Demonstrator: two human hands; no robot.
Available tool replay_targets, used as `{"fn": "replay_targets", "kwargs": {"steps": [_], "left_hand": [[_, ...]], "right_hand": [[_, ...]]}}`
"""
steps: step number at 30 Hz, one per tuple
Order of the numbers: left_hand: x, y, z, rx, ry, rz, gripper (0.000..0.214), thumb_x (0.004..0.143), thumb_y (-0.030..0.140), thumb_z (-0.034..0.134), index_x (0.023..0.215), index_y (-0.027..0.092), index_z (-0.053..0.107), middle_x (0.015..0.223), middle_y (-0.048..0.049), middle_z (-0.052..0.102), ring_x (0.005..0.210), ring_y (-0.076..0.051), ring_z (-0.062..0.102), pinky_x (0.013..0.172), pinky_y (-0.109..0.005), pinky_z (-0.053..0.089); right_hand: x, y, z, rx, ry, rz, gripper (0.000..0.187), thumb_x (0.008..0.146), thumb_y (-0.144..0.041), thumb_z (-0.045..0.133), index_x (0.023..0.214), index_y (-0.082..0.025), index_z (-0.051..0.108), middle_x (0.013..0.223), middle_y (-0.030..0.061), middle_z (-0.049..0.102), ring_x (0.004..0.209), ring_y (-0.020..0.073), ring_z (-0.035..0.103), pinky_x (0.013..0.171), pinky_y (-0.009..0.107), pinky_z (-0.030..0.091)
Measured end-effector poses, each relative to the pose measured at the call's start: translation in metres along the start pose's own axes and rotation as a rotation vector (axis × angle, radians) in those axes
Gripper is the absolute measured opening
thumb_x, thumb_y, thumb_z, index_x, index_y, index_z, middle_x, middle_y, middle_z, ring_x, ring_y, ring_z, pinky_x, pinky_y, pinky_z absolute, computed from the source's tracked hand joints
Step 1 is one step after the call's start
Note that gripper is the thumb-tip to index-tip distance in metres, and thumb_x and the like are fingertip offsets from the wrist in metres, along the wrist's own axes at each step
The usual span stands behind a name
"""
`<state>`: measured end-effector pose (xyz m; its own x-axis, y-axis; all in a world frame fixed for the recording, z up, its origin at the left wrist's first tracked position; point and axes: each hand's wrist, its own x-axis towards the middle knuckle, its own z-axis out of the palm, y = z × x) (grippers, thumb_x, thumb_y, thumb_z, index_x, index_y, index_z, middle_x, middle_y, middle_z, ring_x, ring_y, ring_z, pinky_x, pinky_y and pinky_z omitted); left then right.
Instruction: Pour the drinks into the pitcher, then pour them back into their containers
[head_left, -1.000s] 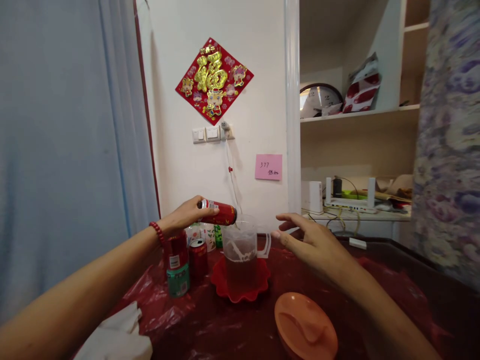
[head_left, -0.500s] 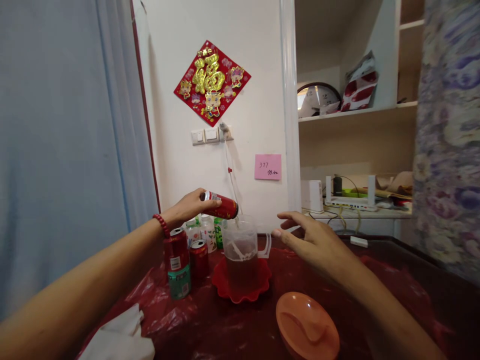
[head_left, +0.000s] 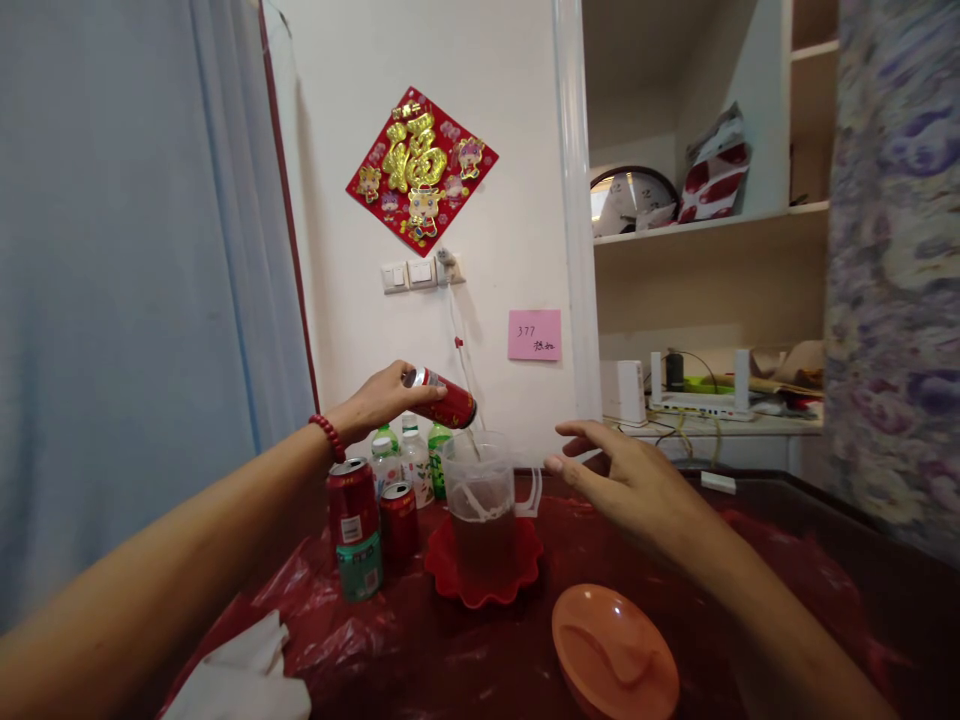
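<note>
Tilted mouth-down to the right, a red drink can (head_left: 448, 402) is gripped in my left hand (head_left: 382, 398). A thin stream runs from it into a clear plastic pitcher (head_left: 480, 490), which holds brownish liquid. Under the pitcher lies a red scalloped plate (head_left: 529, 555). My right hand (head_left: 611, 470) hovers to the right of the pitcher's handle, fingers apart and holding nothing. Left of the plate, a red can (head_left: 351, 500) is stacked on a green can (head_left: 361, 566), with another red can (head_left: 399, 518) beside them.
Several bottles (head_left: 409, 465) stand behind the cans. An orange oval lidded container (head_left: 615, 645) sits at the front right, and a white cloth (head_left: 244, 675) at the front left. A white router (head_left: 701, 400) occupies the shelf at right. Red plastic sheeting (head_left: 330, 635) covers the table.
The can in my left hand has risen slightly and tips more steeply over the pitcher. My right hand stays nearly still.
</note>
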<state>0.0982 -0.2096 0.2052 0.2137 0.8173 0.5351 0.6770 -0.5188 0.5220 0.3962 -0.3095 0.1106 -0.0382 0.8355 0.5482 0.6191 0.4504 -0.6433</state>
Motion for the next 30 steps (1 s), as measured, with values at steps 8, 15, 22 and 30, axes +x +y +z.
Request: {"fn": "replay_targets", "kwargs": {"steps": [8,15,22,30], "left_hand": [[0.009,0.006,-0.001,0.109,0.039,0.023,0.056,0.071,0.064,0.07,0.101,0.016,0.067,0.095,-0.0091,0.071,0.086,-0.027,0.063,0.069,-0.034,0.044],[0.01,0.017,0.001,0.161,0.005,0.058,0.054,0.076,0.065,0.065,0.101,0.017,0.066,0.1,-0.0091,0.071,0.088,-0.026,0.062,0.071,-0.033,0.044],[0.008,0.023,0.005,0.11,-0.039,0.107,0.048,0.077,0.06,0.066,0.102,0.018,0.068,0.097,-0.0072,0.071,0.087,-0.025,0.063,0.073,-0.034,0.047],[0.006,0.026,0.01,0.15,-0.05,0.125,0.043,0.078,0.058,0.065,0.093,0.018,0.068,0.096,-0.006,0.072,0.087,-0.025,0.062,0.073,-0.033,0.046]], "right_hand": [[0.0,-0.001,-0.002,-0.021,-0.001,0.007,0.058,0.082,-0.057,0.053,0.126,-0.02,0.063,0.11,0.0089,0.067,0.082,0.0242,0.062,0.071,0.037,0.046],[0.0,-0.002,-0.003,-0.033,-0.002,0.006,0.057,0.082,-0.057,0.053,0.125,-0.02,0.064,0.11,0.0088,0.067,0.083,0.0247,0.062,0.071,0.037,0.046],[0.0,-0.001,-0.004,-0.044,0.007,0.0,0.055,0.083,-0.056,0.055,0.124,-0.021,0.064,0.109,0.0089,0.067,0.082,0.025,0.062,0.07,0.037,0.046],[-0.001,-0.003,-0.006,-0.055,0.003,0.003,0.055,0.083,-0.056,0.054,0.124,-0.021,0.064,0.109,0.0081,0.067,0.081,0.0239,0.061,0.071,0.037,0.045]]}}
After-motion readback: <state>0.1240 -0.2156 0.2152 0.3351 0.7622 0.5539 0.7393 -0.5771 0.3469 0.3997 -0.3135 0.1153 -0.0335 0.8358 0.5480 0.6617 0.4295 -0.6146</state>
